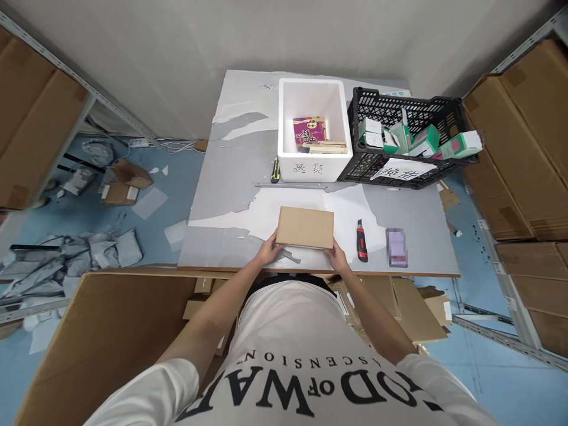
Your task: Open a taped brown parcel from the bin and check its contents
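A flat brown cardboard box [305,227] is held level at the front middle of the table, over torn white paper. My left hand [268,248] grips its near left corner, and my right hand [336,257] grips its near right corner. Both hands have their fingers closed on the box's edges; the fingers underneath are hidden. To the right of my right hand lies a red and black utility knife [362,241]. Farther right is a purple rectangular item [396,248], blurred out.
A white foam box [306,168] with small packets stands at the back, beside a black plastic crate [408,106] of green-and-white boxes. A yellow and black cutter [276,170] lies left of the foam box. A large open carton [133,319] stands at lower left; shelves flank both sides.
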Tool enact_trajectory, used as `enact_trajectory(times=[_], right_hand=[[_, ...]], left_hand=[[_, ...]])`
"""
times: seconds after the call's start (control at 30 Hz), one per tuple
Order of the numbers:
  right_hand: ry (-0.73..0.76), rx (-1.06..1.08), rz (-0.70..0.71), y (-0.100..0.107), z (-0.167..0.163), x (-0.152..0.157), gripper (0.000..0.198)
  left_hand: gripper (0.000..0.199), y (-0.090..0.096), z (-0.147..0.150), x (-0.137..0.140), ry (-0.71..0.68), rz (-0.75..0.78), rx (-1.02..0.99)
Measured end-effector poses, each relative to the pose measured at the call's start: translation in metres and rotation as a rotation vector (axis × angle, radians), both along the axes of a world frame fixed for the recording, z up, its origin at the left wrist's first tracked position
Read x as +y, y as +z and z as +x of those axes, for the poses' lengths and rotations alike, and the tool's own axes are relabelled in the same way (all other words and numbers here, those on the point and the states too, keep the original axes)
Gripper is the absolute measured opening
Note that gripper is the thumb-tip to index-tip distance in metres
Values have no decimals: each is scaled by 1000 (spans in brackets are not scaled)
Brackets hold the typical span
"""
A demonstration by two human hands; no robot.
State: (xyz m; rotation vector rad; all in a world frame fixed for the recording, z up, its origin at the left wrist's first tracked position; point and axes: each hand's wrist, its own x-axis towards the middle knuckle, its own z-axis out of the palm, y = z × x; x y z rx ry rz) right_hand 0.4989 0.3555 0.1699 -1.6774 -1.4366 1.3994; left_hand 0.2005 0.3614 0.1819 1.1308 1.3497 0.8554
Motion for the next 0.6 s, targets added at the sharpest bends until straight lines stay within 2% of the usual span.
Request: enact_trajectory(times=[0.17, 0.33, 0.47, 0.6], right_hand=[[-7, -11, 36, 12, -4, 4, 59], [50, -37, 75, 41, 6, 10, 43], [100, -92, 140, 67, 12, 23, 44], [118, -241, 181, 84, 11, 39, 51]], left_hand=[[79, 4, -2, 2, -33, 21, 42], [77, 31, -11, 10, -36, 70, 199], [75, 56, -14, 22, -36, 77, 232], [64, 63, -11, 31, -15, 87, 255]])
